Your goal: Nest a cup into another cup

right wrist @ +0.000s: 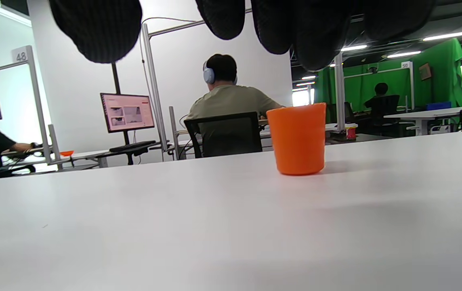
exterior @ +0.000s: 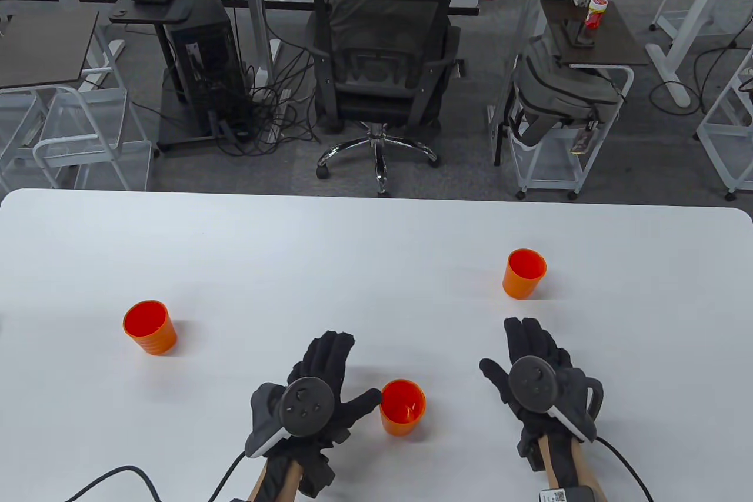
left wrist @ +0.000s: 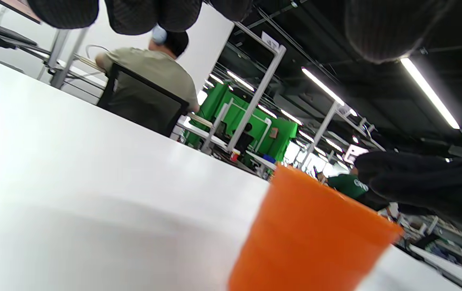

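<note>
Three orange cups stand upright on the white table. One cup is at the left, one cup at the right, and one near cup is at the front middle. My left hand lies open and flat just left of the near cup, its thumb close to the rim. The near cup fills the lower right of the left wrist view. My right hand lies open and flat, a short way in front of the right cup, which shows in the right wrist view.
The table's far edge runs across the middle of the table view. Beyond it are an office chair with a seated person, a computer tower and carts. Cables trail from both wrists at the front edge.
</note>
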{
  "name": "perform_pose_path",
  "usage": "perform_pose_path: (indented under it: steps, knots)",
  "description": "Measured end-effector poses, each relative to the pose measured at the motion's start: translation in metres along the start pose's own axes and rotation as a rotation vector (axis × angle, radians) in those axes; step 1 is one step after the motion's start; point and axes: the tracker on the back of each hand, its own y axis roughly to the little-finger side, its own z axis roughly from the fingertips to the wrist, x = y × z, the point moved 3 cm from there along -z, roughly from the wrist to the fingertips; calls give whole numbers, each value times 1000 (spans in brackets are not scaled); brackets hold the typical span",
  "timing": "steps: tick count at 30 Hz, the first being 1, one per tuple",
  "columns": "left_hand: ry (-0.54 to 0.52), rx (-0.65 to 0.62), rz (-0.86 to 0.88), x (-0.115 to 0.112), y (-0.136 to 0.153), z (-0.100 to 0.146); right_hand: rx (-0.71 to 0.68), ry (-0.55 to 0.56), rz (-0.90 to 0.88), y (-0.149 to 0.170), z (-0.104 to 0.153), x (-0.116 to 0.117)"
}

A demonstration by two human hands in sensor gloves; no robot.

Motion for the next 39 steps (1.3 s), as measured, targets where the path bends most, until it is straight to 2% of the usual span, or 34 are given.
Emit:
perform_pose_path:
  steps: [2,4,7,10,15,24,32,39]
  knots:
    - [-22,27,38,5,8,2,31,13,-4,11,-17,-3]
    - [-40,49,74,7,15,2,92,10,-33,28,-47,-5]
    - [-44,64,70,9,19,3,142,0,-72,42,-77,-1]
    - [-46,80,59,10,23,3,219,-56,-103,59,-113,15]
    - [-49,102,58,10,29,2,309,-118,-142,75,-143,33]
    - [-64,123,57,14,34,5,354,-211,-165,83,-160,51]
    - [-66,139,42,14,37,5,370,-120,-194,84,-158,46]
    - [-86,136,23,17,37,5,266,-93,-250,60,-142,24]
